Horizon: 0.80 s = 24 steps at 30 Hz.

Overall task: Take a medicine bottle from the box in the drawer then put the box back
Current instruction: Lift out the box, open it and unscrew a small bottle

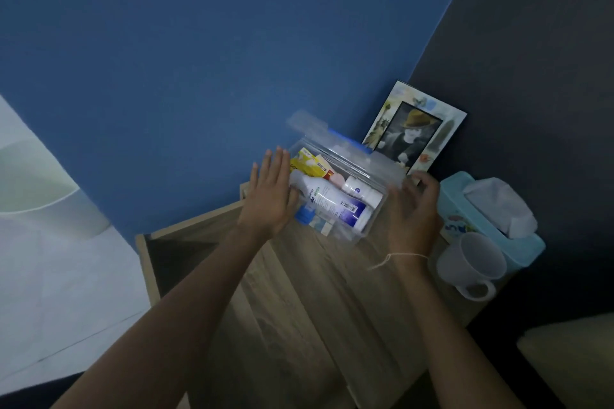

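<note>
A clear plastic box [339, 196] sits on the wood-grain tabletop [315, 292], lid [319, 129] raised, with a picture frame [415, 129] behind it and a blue tissue box [481, 216] and pale mug [471, 262] crowding its right. A smooth white medicine bottle [332, 204] lies inside among packets. The left hand [269, 196] lies flat, fingers spread, on the box's left end; the right hand [415, 212] curls around its right end in a light grip.

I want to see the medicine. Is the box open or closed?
Open. The box has its clear lid tipped back toward the wall, and the bottles inside show uncovered.

Bottles [335, 206] in box [375, 209]; mug [471, 262] right
</note>
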Each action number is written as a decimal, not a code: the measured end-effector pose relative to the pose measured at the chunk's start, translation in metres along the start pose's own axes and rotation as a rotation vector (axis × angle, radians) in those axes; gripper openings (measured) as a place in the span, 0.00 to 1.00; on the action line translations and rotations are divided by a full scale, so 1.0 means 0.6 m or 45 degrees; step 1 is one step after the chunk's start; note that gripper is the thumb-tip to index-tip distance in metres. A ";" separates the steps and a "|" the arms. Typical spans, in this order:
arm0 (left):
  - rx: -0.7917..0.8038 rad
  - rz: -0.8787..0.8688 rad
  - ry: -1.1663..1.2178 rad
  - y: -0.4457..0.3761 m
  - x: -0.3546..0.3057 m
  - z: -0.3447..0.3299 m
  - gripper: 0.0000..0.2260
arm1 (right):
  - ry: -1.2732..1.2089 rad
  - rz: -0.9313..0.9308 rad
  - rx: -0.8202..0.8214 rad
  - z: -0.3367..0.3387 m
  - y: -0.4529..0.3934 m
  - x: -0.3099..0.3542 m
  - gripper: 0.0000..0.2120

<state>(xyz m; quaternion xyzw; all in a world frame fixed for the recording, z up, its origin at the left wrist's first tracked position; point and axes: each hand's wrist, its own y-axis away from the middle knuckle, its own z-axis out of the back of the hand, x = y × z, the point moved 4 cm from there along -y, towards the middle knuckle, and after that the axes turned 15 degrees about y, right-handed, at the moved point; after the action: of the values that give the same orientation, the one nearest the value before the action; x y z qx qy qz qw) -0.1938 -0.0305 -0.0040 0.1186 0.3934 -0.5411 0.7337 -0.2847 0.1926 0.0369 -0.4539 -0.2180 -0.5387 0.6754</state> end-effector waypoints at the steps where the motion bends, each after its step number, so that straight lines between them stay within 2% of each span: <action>1: 0.089 -0.009 -0.159 0.005 0.007 -0.010 0.28 | 0.019 0.023 -0.043 -0.001 -0.008 0.001 0.14; 4: 0.159 -0.014 -0.368 0.022 0.024 -0.028 0.29 | 0.208 0.124 -0.104 -0.008 -0.029 0.006 0.19; 7: 0.171 -0.033 -0.423 0.021 0.030 -0.029 0.30 | 0.306 0.152 0.078 -0.028 -0.050 0.007 0.27; 11: 0.236 -0.006 -0.423 0.020 0.032 -0.030 0.31 | 0.354 0.117 0.256 -0.051 -0.079 0.001 0.34; 16: 0.248 0.002 -0.406 0.020 0.032 -0.028 0.34 | 0.309 0.064 0.264 -0.061 -0.097 -0.001 0.37; 24: 0.249 0.081 -0.196 0.018 0.028 -0.026 0.30 | 0.321 0.016 0.394 -0.047 -0.095 -0.010 0.41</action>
<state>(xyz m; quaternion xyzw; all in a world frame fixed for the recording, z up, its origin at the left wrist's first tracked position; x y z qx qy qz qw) -0.1896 -0.0286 -0.0290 0.1602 0.2771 -0.5608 0.7636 -0.3448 0.1713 0.0395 -0.2750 -0.2090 -0.5471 0.7625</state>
